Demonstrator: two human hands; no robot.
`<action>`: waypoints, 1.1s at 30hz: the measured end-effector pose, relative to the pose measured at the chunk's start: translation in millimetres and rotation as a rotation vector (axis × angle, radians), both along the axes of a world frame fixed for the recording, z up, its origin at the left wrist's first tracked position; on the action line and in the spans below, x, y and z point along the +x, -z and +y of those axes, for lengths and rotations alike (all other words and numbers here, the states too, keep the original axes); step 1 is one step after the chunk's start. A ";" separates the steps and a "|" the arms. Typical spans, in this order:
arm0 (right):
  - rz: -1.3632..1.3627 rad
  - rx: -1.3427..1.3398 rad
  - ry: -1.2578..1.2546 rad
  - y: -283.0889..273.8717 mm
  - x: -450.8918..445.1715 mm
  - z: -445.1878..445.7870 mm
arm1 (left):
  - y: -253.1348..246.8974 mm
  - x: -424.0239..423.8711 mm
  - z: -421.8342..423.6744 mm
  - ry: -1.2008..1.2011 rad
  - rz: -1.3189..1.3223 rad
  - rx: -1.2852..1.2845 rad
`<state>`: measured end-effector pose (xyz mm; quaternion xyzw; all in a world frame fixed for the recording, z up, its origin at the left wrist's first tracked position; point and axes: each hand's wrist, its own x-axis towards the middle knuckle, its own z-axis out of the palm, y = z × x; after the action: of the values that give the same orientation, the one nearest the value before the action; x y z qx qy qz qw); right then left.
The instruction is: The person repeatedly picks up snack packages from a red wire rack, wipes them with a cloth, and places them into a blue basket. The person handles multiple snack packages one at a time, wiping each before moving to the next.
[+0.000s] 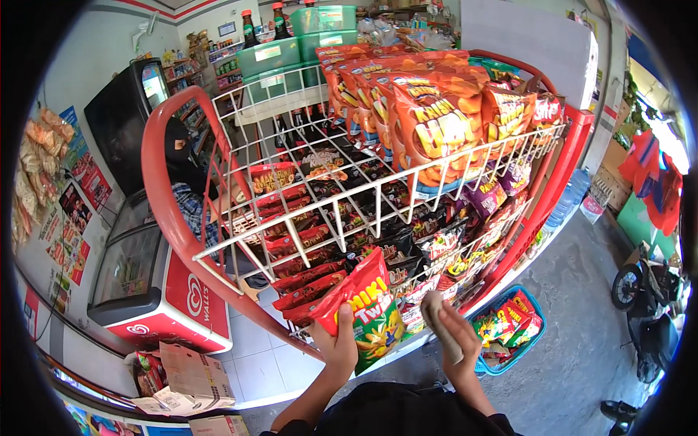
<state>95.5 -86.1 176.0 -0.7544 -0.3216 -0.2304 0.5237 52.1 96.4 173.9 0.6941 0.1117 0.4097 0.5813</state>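
Note:
My left hand (337,344) grips a red and green Chiki Twist snack bag (377,316) by its left side, holding it upright before the lower tiers of a wire display rack (151,158) with a red frame. A folded greyish cloth (443,329) is pinched in my right hand (463,344), just right of the bag. Behind the bag, rows of red snack packets (308,289) and black snack packets (425,223) fill the lower tiers. Large orange chip bags (436,122) stand at the right of the wire top tier.
A blue basket (537,335) of similar snack bags sits on the concrete floor to my right. Left of the rack are a Wall's freezer (191,305) and an open cardboard box (193,376). A person (191,191) is behind the rack's left side. Motorbikes (649,310) stand far right.

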 end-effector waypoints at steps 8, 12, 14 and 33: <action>-0.407 -0.377 0.029 -49.9 -7.4 35.4 | -10.0 15.9 -11.3 0.012 -0.094 0.143; -0.434 -0.479 0.034 -26.1 -35.1 12.7 | -12.7 16.8 -14.3 0.096 -0.066 -0.094; -0.347 -0.425 -0.021 -7.7 -39.6 6.3 | -1.0 19.3 -12.6 0.007 -0.060 -0.134; 1.164 0.955 -0.660 40.8 26.8 -22.9 | 19.9 1.2 -22.3 0.721 -0.319 -0.499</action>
<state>122.2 -109.0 135.2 -0.3158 -0.0711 0.2513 0.9122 53.3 74.1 154.0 0.4558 -0.1321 0.2437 0.8458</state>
